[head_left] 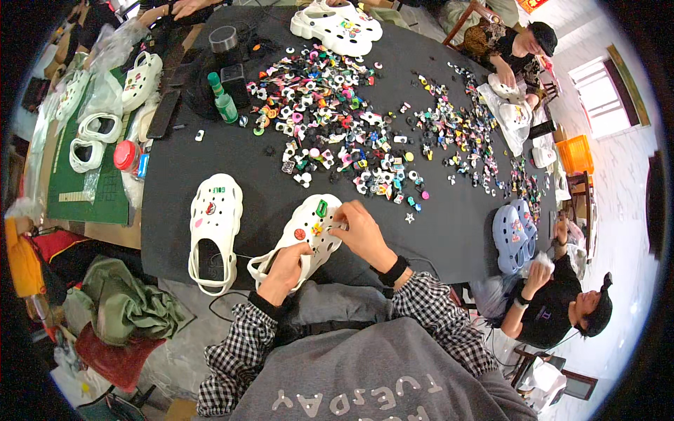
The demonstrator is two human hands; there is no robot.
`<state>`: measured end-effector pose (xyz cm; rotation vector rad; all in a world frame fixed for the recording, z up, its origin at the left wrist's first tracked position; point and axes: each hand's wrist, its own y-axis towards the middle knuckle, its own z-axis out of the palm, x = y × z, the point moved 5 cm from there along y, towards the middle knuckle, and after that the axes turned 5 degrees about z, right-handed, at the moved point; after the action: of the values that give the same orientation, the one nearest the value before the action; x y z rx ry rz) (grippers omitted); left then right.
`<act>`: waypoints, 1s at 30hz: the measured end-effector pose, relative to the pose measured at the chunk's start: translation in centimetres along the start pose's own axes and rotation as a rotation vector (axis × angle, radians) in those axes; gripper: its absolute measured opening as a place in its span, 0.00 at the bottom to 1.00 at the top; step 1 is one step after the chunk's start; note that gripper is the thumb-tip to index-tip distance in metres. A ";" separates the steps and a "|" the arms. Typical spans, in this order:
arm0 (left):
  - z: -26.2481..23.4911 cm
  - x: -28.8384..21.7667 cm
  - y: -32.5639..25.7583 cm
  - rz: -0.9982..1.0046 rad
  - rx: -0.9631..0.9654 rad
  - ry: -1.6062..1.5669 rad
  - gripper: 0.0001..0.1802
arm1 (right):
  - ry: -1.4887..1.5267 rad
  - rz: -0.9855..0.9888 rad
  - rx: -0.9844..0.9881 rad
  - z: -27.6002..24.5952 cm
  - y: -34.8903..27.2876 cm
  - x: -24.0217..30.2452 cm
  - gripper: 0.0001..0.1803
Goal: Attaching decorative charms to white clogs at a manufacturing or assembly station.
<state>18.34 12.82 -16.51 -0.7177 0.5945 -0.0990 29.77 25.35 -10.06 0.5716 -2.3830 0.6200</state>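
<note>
A white clog with holes in its upper lies tilted at the table's near edge. It carries a green charm, an orange basketball charm and a yellow charm. My left hand is closed round its side near the heel opening. Bent over the toe's right side, my right hand has thumb and fingers drawn together against the upper; anything between them is hidden. To the left, apart from both hands, rests a matching white clog with several charms on it, its toe pointing away from me.
Heaps of small colourful charms spread over the black table. A green bottle stands at the left, near a dark-lidded cup. Blue clogs sit at the right edge. Co-workers work along the right side.
</note>
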 end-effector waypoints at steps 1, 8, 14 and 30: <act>-0.1 0.0 0.0 -0.002 -0.013 -0.004 0.19 | -0.105 -0.049 -0.086 -0.4 -0.1 0.5 0.27; -0.3 0.6 0.7 -0.011 0.039 -0.054 0.20 | 0.123 -0.055 0.109 0.5 2.5 -2.1 0.46; -0.5 0.6 0.7 -0.063 0.036 -0.052 0.25 | 0.108 0.021 0.201 1.7 3.1 -2.5 0.45; -0.7 0.5 0.3 -0.118 -0.062 0.001 0.15 | 0.150 0.058 0.104 2.3 3.9 -2.7 0.43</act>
<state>18.33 12.52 -17.30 -0.8131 0.5575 -0.1908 28.61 27.87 -14.55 0.4841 -2.2434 0.7875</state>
